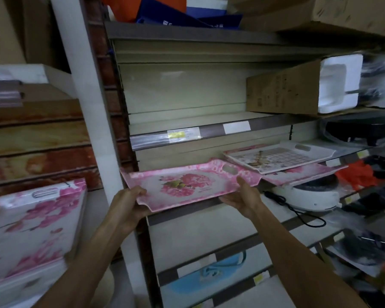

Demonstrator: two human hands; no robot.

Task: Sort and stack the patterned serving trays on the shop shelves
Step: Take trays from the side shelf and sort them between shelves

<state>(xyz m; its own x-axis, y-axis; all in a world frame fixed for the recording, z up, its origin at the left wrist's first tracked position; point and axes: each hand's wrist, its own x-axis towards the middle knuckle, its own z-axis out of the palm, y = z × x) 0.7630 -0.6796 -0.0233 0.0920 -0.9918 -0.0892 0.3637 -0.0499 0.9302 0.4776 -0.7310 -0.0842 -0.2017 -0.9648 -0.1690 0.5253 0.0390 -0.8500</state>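
Note:
Both my hands hold a pink floral serving tray (187, 183) flat in front of the middle shelf (187, 210). My left hand (127, 205) grips its near left corner, and my right hand (242, 196) grips its near right edge with the thumb on top. On the shelf to the right lies a white tray with a grid pattern (280, 157), resting on another pink tray (305, 173). At the lower left stands a stack of white trays with pink blossoms (31, 223).
A cardboard box with white foam (298, 87) lies on the upper shelf at the right. A white round appliance with a black cord (309, 196) sits under the trays on the right. A white pillar (89, 96) stands left of the shelving. Bagged goods fill the right shelves.

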